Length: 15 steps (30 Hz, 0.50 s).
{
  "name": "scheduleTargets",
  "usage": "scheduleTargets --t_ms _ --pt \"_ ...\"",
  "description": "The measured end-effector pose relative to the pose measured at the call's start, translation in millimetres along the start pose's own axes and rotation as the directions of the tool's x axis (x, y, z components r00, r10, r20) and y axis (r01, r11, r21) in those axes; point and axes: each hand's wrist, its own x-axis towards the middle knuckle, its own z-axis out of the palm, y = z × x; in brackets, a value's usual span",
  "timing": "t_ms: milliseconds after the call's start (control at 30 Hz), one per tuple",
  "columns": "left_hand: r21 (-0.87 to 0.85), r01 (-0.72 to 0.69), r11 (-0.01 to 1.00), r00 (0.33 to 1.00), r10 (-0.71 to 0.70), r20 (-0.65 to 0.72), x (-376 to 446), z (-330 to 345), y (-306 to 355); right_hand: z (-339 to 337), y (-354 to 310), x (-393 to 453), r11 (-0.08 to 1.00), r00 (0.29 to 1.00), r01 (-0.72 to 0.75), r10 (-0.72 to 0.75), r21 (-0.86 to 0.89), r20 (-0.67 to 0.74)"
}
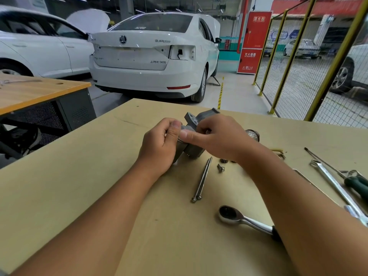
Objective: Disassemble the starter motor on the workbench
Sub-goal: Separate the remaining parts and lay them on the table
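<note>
Motor: the starter motor [194, 150] was held near the middle of the worktop [83, 176], well back from the near edge and closer to the far edge; whether its underside touched the surface could not be told.
Long axis: the housing was seen to run slantwise, from its near-left end under the left hand toward the far-right corner, where the grey nose casting [201, 117] stuck out beyond both hands.
Left hand: the left hand [159, 144] was curled round the near-left end of the motor, thumb on top, its fingers wrapped under and mostly hidden.
Right hand: the right hand [217, 136] was laid over the middle of the housing from the right, its fingers pinching the part just beside the left thumb; the two thumbs were almost touching.
Key relation: the seam being worked was judged to lie between the two grips, so any pull apart would have to run along the slant axis, left hand toward the near-left, right hand toward the far-right.
Nearer hand: both were on the motor; neither was free.
Loose parts: two long bolts [201, 180], a short bolt [220, 168] and a small gear [224, 160] were laid just nearer than the motor; an armature [253, 134] was partly hidden behind the right wrist.
Tools: a ratchet [239, 218] was lying toward the near-right, a spanner [336, 188] and a screwdriver [356, 182] by the right edge.
</note>
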Motion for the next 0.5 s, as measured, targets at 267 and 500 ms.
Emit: scheduleTargets --t_ms 267,500 --pt "0.034 0.003 0.999 1.0 -0.002 -0.012 1 0 -2 -7 8 -2 0.993 0.999 0.009 -0.015 0.118 0.047" --pt "0.008 -0.019 1.0 1.0 0.019 -0.016 1 1 -2 5 6 -5 0.997 0.991 0.072 -0.072 0.001 -0.113"
